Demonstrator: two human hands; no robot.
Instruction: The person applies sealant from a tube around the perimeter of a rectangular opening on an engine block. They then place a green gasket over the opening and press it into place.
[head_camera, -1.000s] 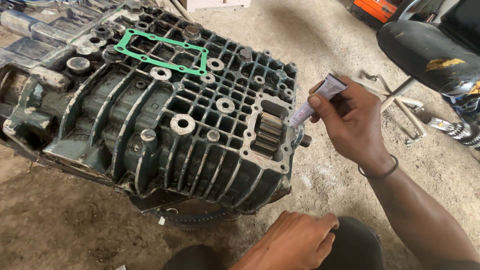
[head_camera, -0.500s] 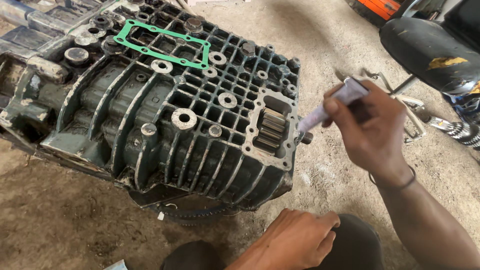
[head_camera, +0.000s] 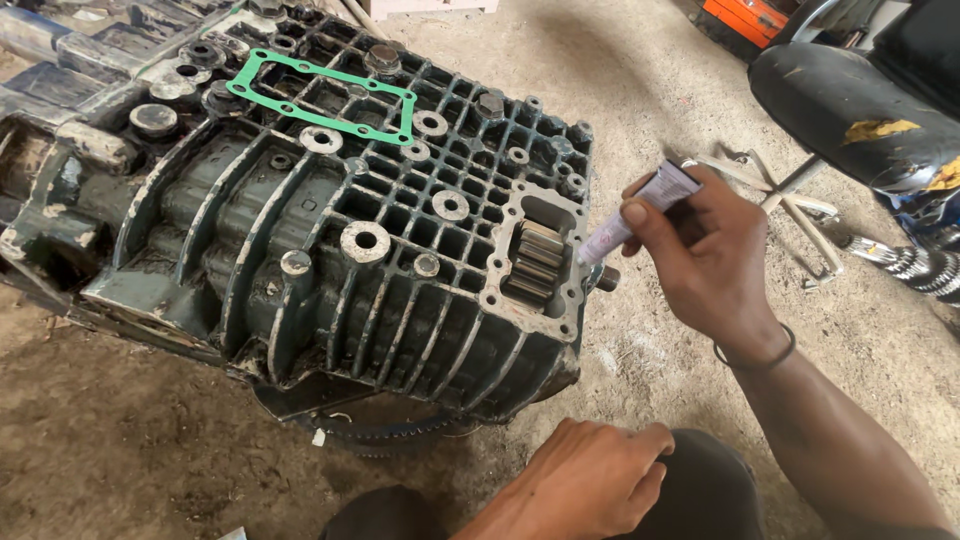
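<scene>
Rough, dusty concrete floor is spreading under everything, pale and gritty beyond the big gearbox casing and darker, earth-stained along its near side. That casing is lying flat on the floor, a heavy cast-metal block painted a worn blue-green, its upper face ribbed into a grid of small square pockets and dotted with round bosses. On the far part of the casing a thin green gasket, a flat rectangular frame pierced by bolt holes, is resting. At the casing's right end a rectangular opening with a bare, scraped-metal flange is showing the steel teeth of a gear inside.

The person's right hand is gripping a small soft tube, pale purple and white, crimped flat at its back end. The thumb and fingers are clenching around it, and its nozzle is pointing down at the right edge of the opening's flange, touching it or just above it; which cannot be told. A thin dark band is circling that wrist.

The left hand is resting loosely curled and holding nothing on the person's dark-clothed knee, just in front of the casing. To the right of the casing, a black padded seat with torn yellow patches is showing.
</scene>
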